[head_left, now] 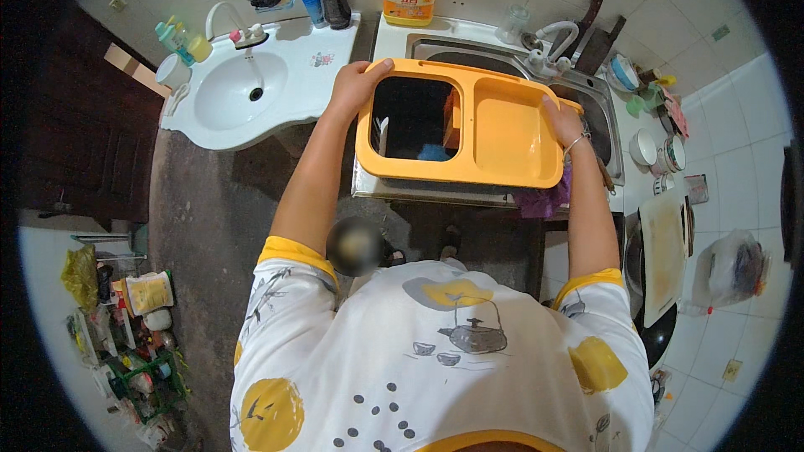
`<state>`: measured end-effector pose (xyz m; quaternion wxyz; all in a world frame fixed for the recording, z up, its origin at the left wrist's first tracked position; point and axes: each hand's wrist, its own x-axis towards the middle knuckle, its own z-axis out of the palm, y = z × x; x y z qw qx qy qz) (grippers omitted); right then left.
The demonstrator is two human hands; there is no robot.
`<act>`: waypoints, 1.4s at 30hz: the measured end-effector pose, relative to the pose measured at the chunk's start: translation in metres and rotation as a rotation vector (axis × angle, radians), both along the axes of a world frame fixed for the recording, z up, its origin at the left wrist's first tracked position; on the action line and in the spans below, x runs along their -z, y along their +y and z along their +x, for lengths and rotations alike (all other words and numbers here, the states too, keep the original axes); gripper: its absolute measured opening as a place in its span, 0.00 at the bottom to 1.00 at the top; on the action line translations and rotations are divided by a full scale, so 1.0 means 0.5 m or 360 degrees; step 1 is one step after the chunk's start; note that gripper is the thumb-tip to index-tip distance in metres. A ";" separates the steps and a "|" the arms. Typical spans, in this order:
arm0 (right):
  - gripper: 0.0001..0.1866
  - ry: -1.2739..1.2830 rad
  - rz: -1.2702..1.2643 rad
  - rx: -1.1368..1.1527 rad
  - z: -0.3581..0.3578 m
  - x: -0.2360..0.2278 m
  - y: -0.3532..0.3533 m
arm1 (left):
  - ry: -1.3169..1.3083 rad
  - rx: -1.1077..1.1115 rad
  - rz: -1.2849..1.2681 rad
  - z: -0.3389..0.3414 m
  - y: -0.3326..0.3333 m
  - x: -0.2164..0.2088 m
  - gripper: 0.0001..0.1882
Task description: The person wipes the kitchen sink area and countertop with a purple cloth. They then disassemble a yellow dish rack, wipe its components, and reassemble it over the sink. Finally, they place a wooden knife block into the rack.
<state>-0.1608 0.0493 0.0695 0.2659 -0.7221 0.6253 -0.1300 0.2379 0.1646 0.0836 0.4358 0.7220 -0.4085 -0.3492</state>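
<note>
Can barely make out the dark inside of the orange tub [511, 172] through a rectangular opening [406, 117], just right of the left hand [353, 90]; can pick out only a blue patch [434, 152] and a pale sliver [383, 136], and cannot tell the nature of either. Cannot see most of the left fingers, tucked from sight at the rim, nor the full grip of the right hand [566, 125], partly lost behind the tub's right end. Cannot fully see the steel sink [481, 52], half covered by the tub beyond and between both hands, nor the purple bag [548, 197], cut off by the tub's near edge below the right hand. Cannot identify a blurred, round dark patch [354, 245] well below the left hand. Cannot tell any contact between tub and counter [368, 182].

Holds the tub between both hands, tilted, with a shallow recess toward the right hand. Pinches the far left corner of the rim with the left hand, thumb on top; clasps the right end with the right hand, curled over the edge. Places the white washbasin [293, 67] left of the left hand, the bowl [642, 147] right of the right hand.
</note>
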 end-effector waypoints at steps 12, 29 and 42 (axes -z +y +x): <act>0.38 -0.1124 0.0266 0.0348 -0.040 0.006 0.108 | 0.0808 0.0113 -0.0024 -0.020 0.022 -0.017 0.23; 0.32 -0.1442 0.0553 0.0424 -0.032 0.011 0.158 | 0.1430 -0.0109 -0.0192 0.008 0.000 -0.012 0.16; 0.40 -0.0800 0.0515 0.0227 0.048 -0.101 0.073 | 0.1455 -0.0427 -0.0053 0.062 0.022 -0.010 0.15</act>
